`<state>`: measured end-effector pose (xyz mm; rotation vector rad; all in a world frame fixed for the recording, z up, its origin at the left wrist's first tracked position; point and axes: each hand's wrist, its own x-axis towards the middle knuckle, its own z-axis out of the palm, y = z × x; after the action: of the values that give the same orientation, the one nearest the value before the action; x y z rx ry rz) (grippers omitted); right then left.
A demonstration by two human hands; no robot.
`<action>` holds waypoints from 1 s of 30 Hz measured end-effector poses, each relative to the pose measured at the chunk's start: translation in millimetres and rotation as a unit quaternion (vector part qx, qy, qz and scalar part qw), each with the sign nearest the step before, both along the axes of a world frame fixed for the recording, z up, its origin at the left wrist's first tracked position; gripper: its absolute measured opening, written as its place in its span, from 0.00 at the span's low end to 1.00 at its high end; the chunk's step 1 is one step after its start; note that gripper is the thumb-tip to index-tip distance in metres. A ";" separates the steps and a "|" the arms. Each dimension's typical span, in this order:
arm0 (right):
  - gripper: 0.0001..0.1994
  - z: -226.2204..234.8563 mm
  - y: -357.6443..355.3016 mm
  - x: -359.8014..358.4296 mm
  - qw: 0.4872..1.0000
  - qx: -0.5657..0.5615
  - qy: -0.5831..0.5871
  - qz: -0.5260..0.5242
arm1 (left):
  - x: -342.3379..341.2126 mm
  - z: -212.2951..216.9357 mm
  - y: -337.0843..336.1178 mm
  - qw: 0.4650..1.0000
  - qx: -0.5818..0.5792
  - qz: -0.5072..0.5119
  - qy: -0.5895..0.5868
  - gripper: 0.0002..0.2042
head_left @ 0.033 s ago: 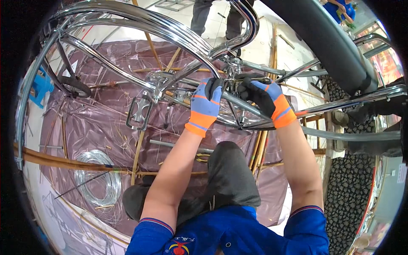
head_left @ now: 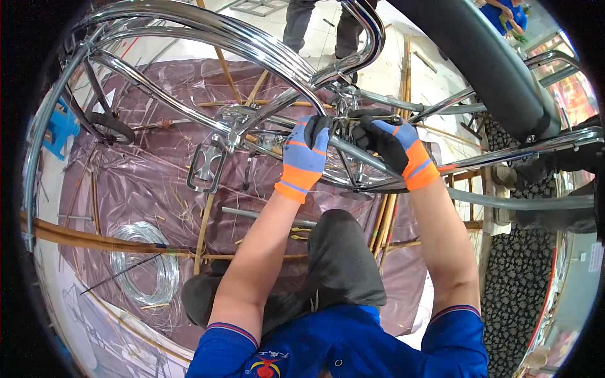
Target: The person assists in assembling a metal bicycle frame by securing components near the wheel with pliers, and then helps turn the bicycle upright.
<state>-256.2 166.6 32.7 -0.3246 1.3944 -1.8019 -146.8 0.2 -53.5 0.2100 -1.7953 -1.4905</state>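
A chrome tubular cycle frame (head_left: 252,47) spans the far side, with a pedal (head_left: 207,169) on its left and a joint with bolts and fittings (head_left: 344,104) at its middle. My left hand (head_left: 307,143), in a blue, black and orange glove, is closed beside this joint at the lower end of a bent chrome tube; what its fingers pinch is hidden. My right hand (head_left: 389,143), gloved alike, is closed just right of the joint, above a grey tube (head_left: 365,157). A slim dark bar with a shiny end (head_left: 396,118) shows along its top; whether the fingers hold it is unclear.
A long black padded seat (head_left: 482,69) is at upper right. Brown plastic sheeting (head_left: 142,189) covers the floor, with bamboo strips (head_left: 205,233) and a coil of wire (head_left: 144,261) on it. A person's legs (head_left: 348,31) stand beyond the frame.
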 end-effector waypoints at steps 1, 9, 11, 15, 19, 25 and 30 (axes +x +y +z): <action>0.14 0.2 -2.1 1.9 1.000 0.000 -0.002 0.002 | 0.9 -0.9 -1.0 1.000 0.000 0.002 -0.002 0.09; 0.16 15.5 -5.7 6.5 0.997 0.028 0.042 0.052 | 7.6 8.4 -4.4 0.999 -0.035 -0.001 -0.009 0.08; 0.16 15.3 -7.3 11.6 0.999 0.015 0.031 0.041 | 5.9 6.0 -5.3 0.999 -0.032 -0.003 -0.011 0.08; 0.14 -1.5 5.6 -7.7 0.999 0.032 0.016 0.011 | 0.8 6.1 -1.9 0.999 -0.046 0.009 0.000 0.08; 0.12 5.0 -1.2 4.2 0.998 0.029 0.046 -0.006 | 3.1 3.3 -6.7 0.999 -0.043 0.009 0.003 0.08; 0.11 9.9 0.7 -1.8 0.993 0.096 0.070 0.010 | 3.1 3.1 -4.3 1.000 -0.026 -0.012 -0.006 0.08; 0.09 63.0 -52.3 21.1 0.935 0.203 0.289 -0.041 | 3.3 -0.6 -8.0 0.999 -0.047 -0.011 -0.001 0.08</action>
<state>-235.1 114.3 95.7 -0.6122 2.1735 -1.4830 -143.6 -7.9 -54.0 0.1449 -1.8699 -1.4185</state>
